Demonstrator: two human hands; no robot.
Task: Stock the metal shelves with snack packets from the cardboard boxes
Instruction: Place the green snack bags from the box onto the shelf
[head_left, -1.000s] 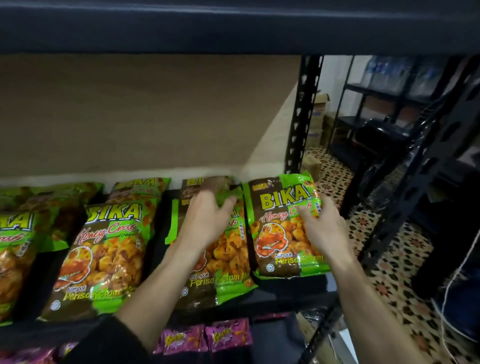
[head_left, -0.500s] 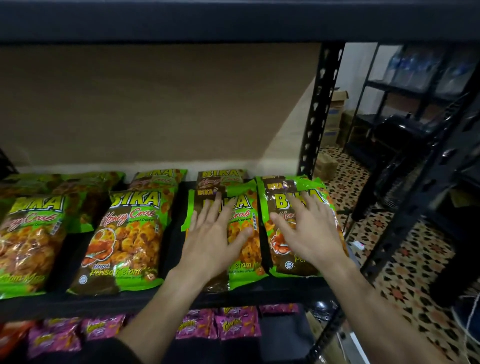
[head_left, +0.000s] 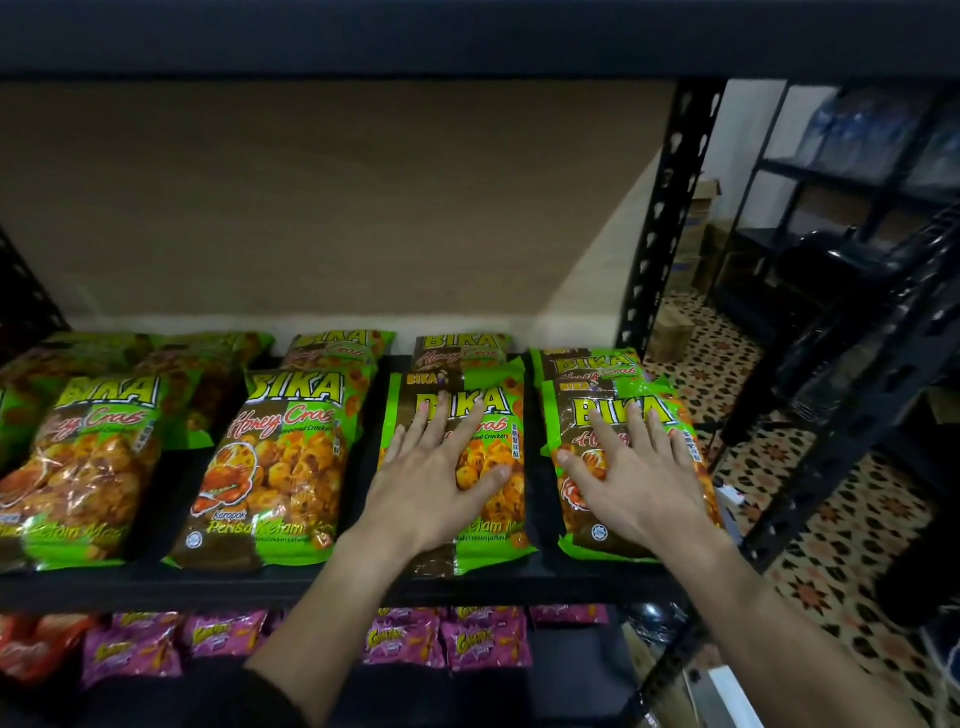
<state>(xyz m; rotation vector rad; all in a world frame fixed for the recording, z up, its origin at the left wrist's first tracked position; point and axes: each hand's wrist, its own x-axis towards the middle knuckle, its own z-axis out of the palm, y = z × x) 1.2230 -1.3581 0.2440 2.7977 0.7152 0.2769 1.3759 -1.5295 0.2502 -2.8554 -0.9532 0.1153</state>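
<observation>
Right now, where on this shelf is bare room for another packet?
Only narrow bare strips of shelf show between packet columns, on either side of the packet under your left hand. Front and back rows are crowded; your right hand covers the end packet.

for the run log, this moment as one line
step: pressing down | left hand: flat on next-to-end packet | right hand: flat on end packet | shelf: stocked in rows

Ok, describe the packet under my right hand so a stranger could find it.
Find the black metal shelf lined with green snack packets. Follow the front row to its right end, beside the upright post. That last packet has the right hand flat on it; no packet lies further right.
</observation>
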